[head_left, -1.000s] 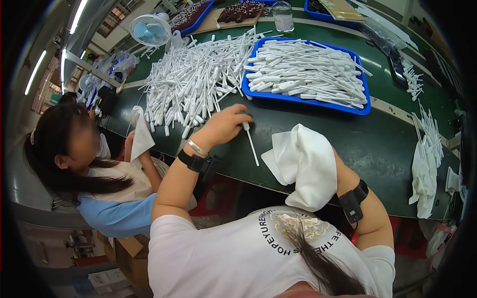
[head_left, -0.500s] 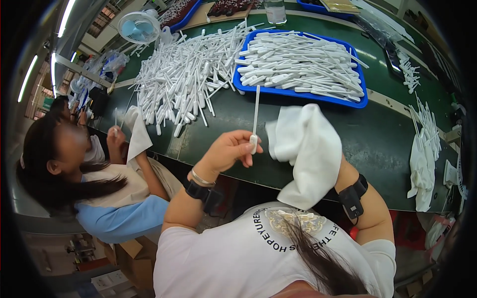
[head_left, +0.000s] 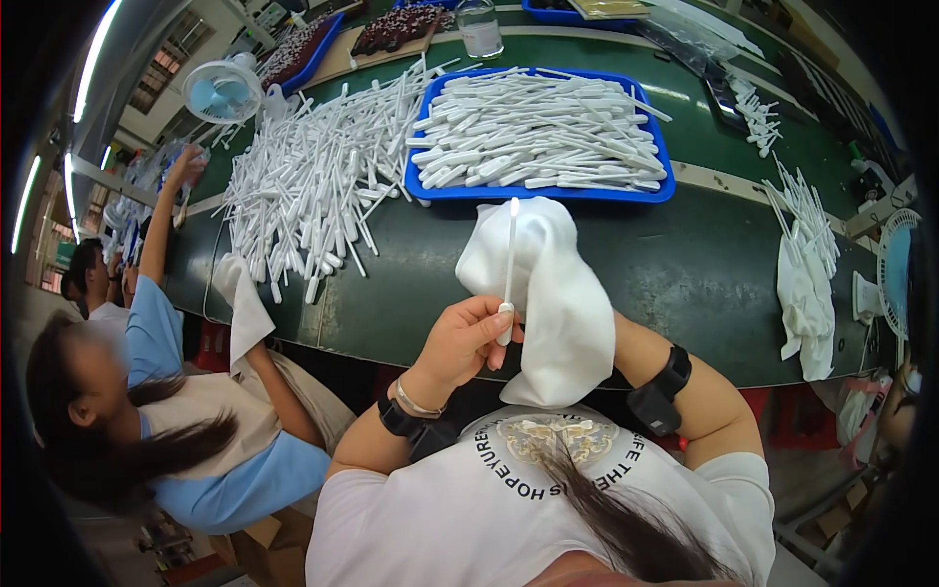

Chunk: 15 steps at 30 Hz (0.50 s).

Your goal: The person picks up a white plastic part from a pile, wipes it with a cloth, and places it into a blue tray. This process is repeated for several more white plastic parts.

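At the near edge of the green table (head_left: 411,249), the left hand (head_left: 460,342) pinches a white dropper (head_left: 510,269) between thumb and fingers, gripping it at the bulb end, with the thin stem pointing upward. The dropper stands nearly upright in front of a white cloth (head_left: 562,313); whether its stem touches the fabric cannot be determined. The right hand is covered by this cloth, which drapes over it toward the table edge; whether its fingers are spread or pressed together cannot be told. Beyond the cloth, a blue tray (head_left: 636,195) holds a heaped load of similar droppers, mostly lying crosswise. Left of the tray, a large loose pile of droppers (head_left: 313,186) lies on the tabletop in mixed directions. At the right, a smaller bunch of droppers (head_left: 807,220) lies against a second white cloth (head_left: 810,313). A clear bottle (head_left: 479,29) stands behind the tray. A co-worker (head_left: 215,430) sits at the left, one arm raised.
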### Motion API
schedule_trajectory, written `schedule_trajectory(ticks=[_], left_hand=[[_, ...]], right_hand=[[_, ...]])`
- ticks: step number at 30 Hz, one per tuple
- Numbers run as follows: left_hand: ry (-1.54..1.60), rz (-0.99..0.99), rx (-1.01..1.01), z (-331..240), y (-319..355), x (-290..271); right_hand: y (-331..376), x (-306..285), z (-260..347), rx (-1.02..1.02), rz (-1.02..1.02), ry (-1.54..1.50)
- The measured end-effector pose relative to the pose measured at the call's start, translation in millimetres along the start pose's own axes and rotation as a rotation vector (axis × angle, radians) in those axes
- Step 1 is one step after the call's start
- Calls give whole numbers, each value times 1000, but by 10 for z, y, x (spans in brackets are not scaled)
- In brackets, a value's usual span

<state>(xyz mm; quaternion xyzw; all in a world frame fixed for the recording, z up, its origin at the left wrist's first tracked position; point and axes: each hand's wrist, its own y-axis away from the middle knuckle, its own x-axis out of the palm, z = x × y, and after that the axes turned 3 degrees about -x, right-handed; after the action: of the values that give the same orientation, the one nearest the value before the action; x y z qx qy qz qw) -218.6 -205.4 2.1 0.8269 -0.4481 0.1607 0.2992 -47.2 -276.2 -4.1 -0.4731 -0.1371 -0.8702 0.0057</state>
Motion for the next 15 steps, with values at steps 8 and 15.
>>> schedule_trajectory(ticks=[8, 15], left_hand=[[-329, -171, 162, 92, -136, 145], [-1079, -203, 647, 73, -123, 201]], right_hand=[[162, -94, -100, -314, -130, 909], [119, -3, -120, -683, -182, 594]])
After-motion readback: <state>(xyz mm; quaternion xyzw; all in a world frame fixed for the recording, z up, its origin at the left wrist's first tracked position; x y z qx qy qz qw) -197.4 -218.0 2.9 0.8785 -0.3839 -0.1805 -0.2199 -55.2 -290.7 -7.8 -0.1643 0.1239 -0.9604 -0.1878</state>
